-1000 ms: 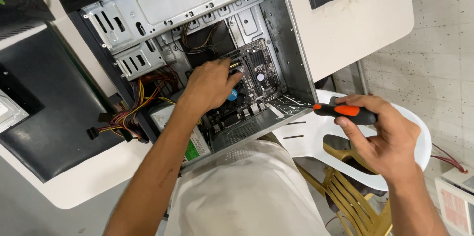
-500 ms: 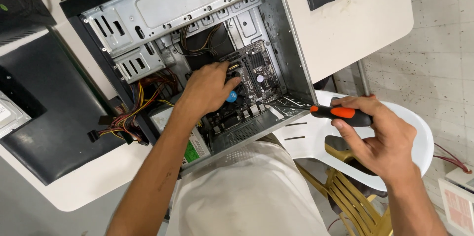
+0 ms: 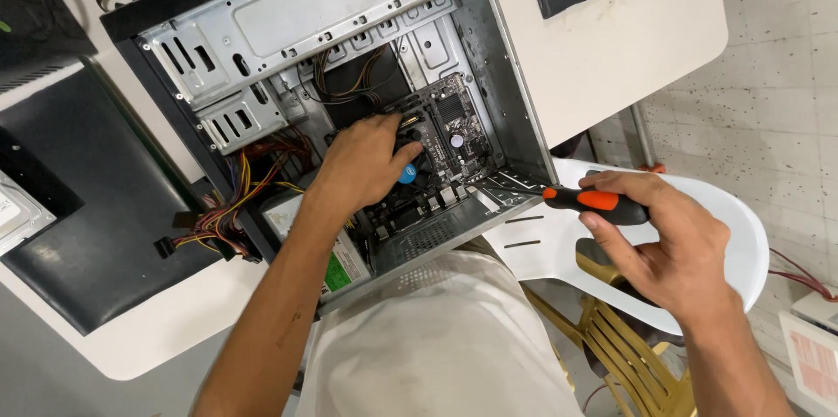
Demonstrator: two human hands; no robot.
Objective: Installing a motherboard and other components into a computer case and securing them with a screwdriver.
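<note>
An open grey computer case [image 3: 314,11] lies on a white table [image 3: 628,50]. My left hand [image 3: 362,164] reaches inside it and rests on the cooler with a blue centre [image 3: 408,174] on the dark motherboard [image 3: 449,124]. Whether its fingers grip anything is hidden. My right hand [image 3: 668,242] hovers to the right of the case, above a white plastic chair [image 3: 742,234], and holds a screwdriver with an orange and black handle [image 3: 594,203], tip pointing at the case's edge.
A bundle of coloured power cables [image 3: 223,207] spills from the case's left side over a black side panel [image 3: 78,199]. A power supply with a green label [image 3: 336,268] sits at the case's bottom. A yellow chair [image 3: 628,347] stands below the white one. Tiled floor lies at right.
My left hand stays on the cooler inside the case. My right hand with the screwdriver has shifted slightly left, toward the case.
</note>
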